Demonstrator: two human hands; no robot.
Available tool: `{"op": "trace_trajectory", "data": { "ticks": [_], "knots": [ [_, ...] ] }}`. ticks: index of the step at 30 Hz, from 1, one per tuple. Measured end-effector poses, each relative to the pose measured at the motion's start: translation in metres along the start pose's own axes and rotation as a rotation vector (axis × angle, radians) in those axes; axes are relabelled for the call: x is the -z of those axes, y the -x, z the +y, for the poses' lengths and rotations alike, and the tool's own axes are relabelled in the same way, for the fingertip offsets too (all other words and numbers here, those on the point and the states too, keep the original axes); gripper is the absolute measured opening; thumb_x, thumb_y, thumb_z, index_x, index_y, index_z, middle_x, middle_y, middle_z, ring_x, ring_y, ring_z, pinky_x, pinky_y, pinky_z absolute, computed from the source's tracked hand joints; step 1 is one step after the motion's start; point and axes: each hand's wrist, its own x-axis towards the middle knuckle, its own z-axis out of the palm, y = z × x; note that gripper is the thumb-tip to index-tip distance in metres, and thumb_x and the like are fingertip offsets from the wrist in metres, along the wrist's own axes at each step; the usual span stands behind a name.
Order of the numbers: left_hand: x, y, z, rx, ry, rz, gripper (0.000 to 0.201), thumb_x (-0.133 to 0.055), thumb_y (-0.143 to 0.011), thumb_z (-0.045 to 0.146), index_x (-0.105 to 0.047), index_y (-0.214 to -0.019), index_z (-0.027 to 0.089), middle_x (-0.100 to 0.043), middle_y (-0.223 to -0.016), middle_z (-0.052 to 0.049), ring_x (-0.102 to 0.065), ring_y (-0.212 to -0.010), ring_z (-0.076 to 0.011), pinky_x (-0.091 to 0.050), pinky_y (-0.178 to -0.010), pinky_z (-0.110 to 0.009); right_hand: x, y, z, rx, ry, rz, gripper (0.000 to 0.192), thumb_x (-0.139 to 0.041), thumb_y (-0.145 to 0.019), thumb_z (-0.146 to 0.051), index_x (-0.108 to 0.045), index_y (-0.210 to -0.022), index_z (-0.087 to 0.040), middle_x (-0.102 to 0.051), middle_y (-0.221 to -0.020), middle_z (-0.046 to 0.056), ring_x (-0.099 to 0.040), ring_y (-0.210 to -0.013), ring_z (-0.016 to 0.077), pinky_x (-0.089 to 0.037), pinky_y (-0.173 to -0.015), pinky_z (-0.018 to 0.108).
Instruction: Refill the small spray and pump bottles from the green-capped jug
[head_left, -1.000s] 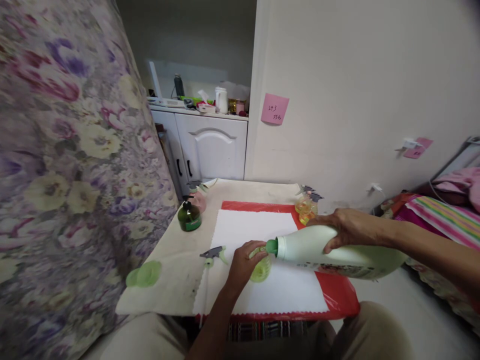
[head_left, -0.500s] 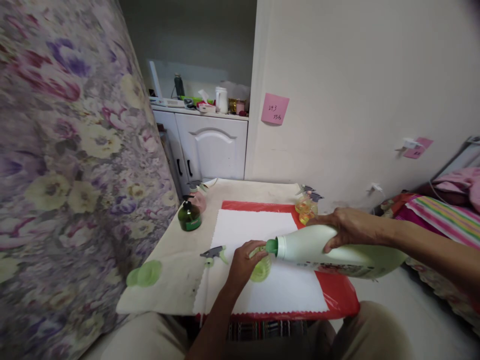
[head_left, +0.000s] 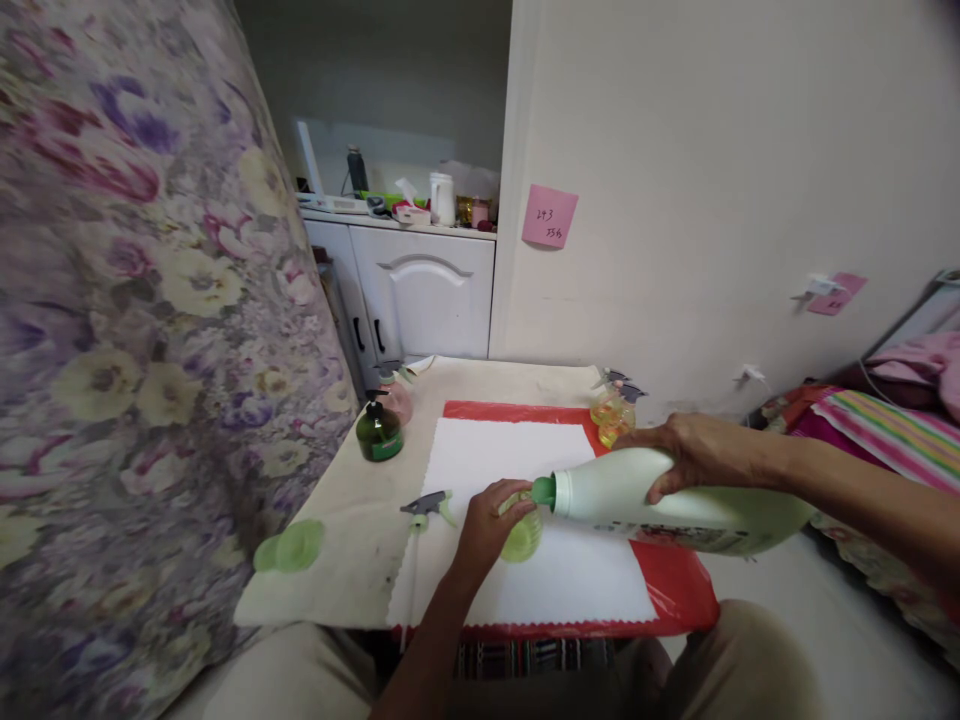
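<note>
My right hand (head_left: 694,455) grips a large pale green detergent bottle (head_left: 615,492), tipped nearly level with its green spout pointing left. That spout meets the mouth of a small clear yellow-green spray bottle (head_left: 523,535) standing on the white sheet (head_left: 585,590). The fingers of my left hand (head_left: 491,520) are closed around the small bottle's neck. To the left of that hand lies a grey and green spray trigger head (head_left: 429,508) with its tube running toward the table's front edge. Whether liquid is flowing cannot be made out.
A green cap (head_left: 296,547) lies at the table's left front. Behind it stand a dark green pump bottle (head_left: 379,432) and a pink spray bottle (head_left: 397,397). Yellow spray bottles (head_left: 611,412) stand at the back right. Red plastic (head_left: 679,590) lies beneath the white sheet.
</note>
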Motion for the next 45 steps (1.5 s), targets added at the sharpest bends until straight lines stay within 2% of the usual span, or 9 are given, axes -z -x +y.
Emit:
{"op": "trace_trajectory", "data": {
  "ticks": [11, 30, 45],
  "knots": [
    [0.0002, -0.0007, -0.0019, -0.007, -0.002, -0.005, 0.019, -0.066, -0.077, 0.028, -0.073, -0.094, 0.023, -0.074, -0.098, -0.005, -0.066, -0.095, -0.0230, -0.048, -0.090, -0.035, 0.0007, 0.0005, -0.0011, 0.002, 0.006, 0.002, 0.054, -0.064, -0.076, -0.055, -0.061, -0.120, -0.024, -0.072, -0.077, 0.005, -0.066, -0.066, 0.0222, -0.045, -0.057, 0.026],
    [0.0002, -0.0001, 0.0010, -0.019, -0.002, -0.013, 0.019, -0.064, -0.079, 0.028, -0.072, -0.095, 0.023, -0.073, -0.099, -0.005, -0.065, -0.096, -0.0227, -0.048, -0.091, -0.036, 0.0017, 0.0003, -0.0011, -0.021, 0.016, -0.010, 0.060, -0.064, -0.075, -0.058, -0.058, -0.124, -0.026, -0.074, -0.087, 0.006, -0.068, -0.073, 0.0236, -0.045, -0.060, 0.027],
    [0.0004, -0.0007, 0.0023, -0.014, -0.006, -0.017, 0.018, -0.064, -0.079, 0.027, -0.072, -0.095, 0.023, -0.073, -0.098, -0.005, -0.065, -0.096, -0.0223, -0.047, -0.089, -0.034, 0.0027, 0.0006, -0.0015, -0.005, -0.002, -0.011, 0.049, -0.064, -0.076, -0.056, -0.063, -0.114, -0.025, -0.074, -0.086, 0.005, -0.068, -0.074, 0.0243, -0.046, -0.059, 0.027]
  ]
}}
